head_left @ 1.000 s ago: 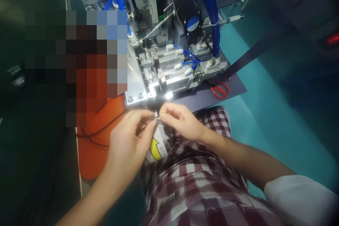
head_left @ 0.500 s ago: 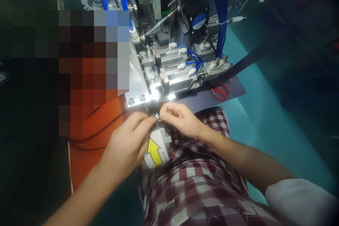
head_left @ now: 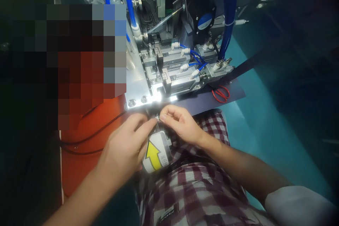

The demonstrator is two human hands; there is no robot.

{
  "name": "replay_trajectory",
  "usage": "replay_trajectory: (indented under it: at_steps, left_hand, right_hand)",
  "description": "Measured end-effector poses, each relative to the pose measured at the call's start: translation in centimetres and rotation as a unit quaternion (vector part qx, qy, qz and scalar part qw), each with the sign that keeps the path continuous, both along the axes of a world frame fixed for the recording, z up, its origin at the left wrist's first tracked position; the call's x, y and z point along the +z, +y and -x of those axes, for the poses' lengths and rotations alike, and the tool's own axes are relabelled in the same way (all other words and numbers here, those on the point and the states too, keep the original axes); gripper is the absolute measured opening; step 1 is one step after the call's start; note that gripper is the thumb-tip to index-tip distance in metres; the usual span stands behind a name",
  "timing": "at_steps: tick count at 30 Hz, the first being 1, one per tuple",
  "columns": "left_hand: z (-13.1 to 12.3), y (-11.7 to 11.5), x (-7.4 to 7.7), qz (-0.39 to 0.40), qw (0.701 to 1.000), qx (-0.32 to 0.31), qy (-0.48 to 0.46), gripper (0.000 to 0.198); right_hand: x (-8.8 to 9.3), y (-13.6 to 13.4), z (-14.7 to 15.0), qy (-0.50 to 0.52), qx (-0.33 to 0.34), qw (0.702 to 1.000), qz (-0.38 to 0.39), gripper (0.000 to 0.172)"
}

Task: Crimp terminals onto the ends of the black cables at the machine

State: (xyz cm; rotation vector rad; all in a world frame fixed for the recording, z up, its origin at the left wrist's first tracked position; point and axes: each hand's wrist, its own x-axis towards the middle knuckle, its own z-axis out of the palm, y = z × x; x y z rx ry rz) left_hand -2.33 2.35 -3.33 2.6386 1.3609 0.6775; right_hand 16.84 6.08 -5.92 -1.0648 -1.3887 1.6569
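My left hand is closed in a pinch, thumb and forefinger meeting at a small shiny metal part. From the other side my right hand pinches at the same spot, its fingers curled in. The part is too small to name. Just below the fingertips sits a white motor-like housing bearing a yellow arrow sticker. Right above them, a bright light shines at the front edge of a metal plate with bolts.
Pneumatic cylinders with blue tubes stand behind the hands. Red-handled scissors lie on a dark board at right. An orange surface is at left, partly pixelated. A checkered garment covers my lap.
The view has shifted slightly, so the machine sits a little differently in the picture. Both hands keep their pinch at the small metal part.
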Motion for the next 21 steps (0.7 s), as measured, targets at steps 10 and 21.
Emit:
replay_trajectory:
  at_steps: [10, 21]
  left_hand:
    - [-0.06, -0.09, 0.06, 0.005, 1.0, 0.004, -0.001, 0.029]
    - [-0.09, 0.1, 0.04, 0.001, 1.0, 0.005, -0.013, 0.027]
  right_hand:
    - [-0.08, -0.1, 0.2, 0.006, -0.011, 1.0, 0.024, 0.024]
    - [0.24, -0.08, 0.09, 0.009, -0.011, 0.998, 0.058, 0.026]
